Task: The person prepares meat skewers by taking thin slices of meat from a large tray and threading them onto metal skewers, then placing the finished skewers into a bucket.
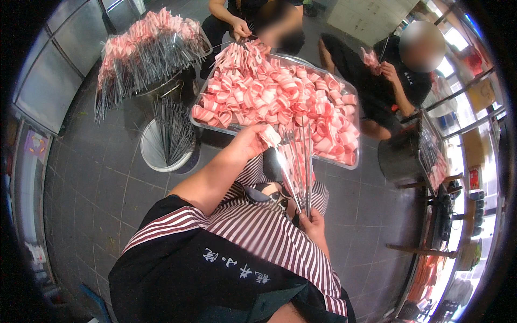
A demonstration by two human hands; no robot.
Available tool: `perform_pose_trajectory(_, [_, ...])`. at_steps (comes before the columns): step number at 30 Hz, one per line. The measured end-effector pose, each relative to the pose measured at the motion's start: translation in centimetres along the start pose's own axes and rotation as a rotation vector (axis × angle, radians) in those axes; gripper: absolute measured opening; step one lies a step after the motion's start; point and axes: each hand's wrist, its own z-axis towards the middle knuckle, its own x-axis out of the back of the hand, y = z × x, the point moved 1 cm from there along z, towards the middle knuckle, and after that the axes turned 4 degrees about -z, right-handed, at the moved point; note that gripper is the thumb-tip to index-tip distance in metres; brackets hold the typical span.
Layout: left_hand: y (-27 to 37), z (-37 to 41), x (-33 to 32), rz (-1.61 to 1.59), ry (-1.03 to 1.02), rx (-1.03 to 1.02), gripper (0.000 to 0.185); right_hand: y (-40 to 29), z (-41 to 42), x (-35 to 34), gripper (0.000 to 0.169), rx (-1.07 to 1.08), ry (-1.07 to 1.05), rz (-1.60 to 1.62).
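My left hand (252, 141) pinches a pale slice of fatty meat (270, 136) at the near edge of a large tray (216, 128). Rolled, streaky pork-belly-like slices (258, 95) are heaped in that tray. Over my lap, my right hand (314, 226) grips the lower ends of several flat metal skewers (305, 194). Meat slices (297, 163) are threaded along some of them, and the tips point up towards the tray. The pinched slice touches or nearly touches one skewer; which, I cannot tell. A striped apron (258, 230) covers my lap.
A white bucket (146, 151) holds bare metal skewers (171, 129) at left. Behind it, loaded meat skewers (153, 48) are piled high. Two people in black sit opposite; one person's hand (241, 29) is over the tray, another's hand (389, 72) holds skewered meat. A metal pot (394, 155) stands right.
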Motion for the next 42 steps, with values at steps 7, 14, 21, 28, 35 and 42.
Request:
perform_pose_trajectory(7, [-1.3,2.3,3.4,-0.056,-0.179,0.097,0.042,0.4,0.3,-0.6,0.004,0.020,0.040,0.034])
perform_pose_trajectory(14, [-2.0,0.4,1.2,0.038,-0.007,0.087,0.015,-0.6,0.5,-0.9,0.003,-0.006,0.039,0.039])
perform_pose_trajectory(21, [-0.1,-1.1,-0.3,-0.016,0.028,-0.011,0.017,0.8,0.6,-0.1,0.007,-0.012,0.055,-0.042])
perform_pose_trajectory(28, [1.3,-2.1,-1.8,0.300,0.066,-0.188,0.017,-0.4,0.1,-0.1,0.006,-0.021,0.030,-0.037])
perform_pose_trajectory(35, [1.2,-2.0,-2.2,0.770,0.236,-0.480,0.007,-0.6,0.1,0.1,0.006,-0.027,0.038,-0.108])
perform_pose_trajectory(42, [0.3,-3.5,-4.2,1.479,0.112,-1.048,0.012,-0.8,0.1,-0.1,0.004,-0.025,0.048,-0.071])
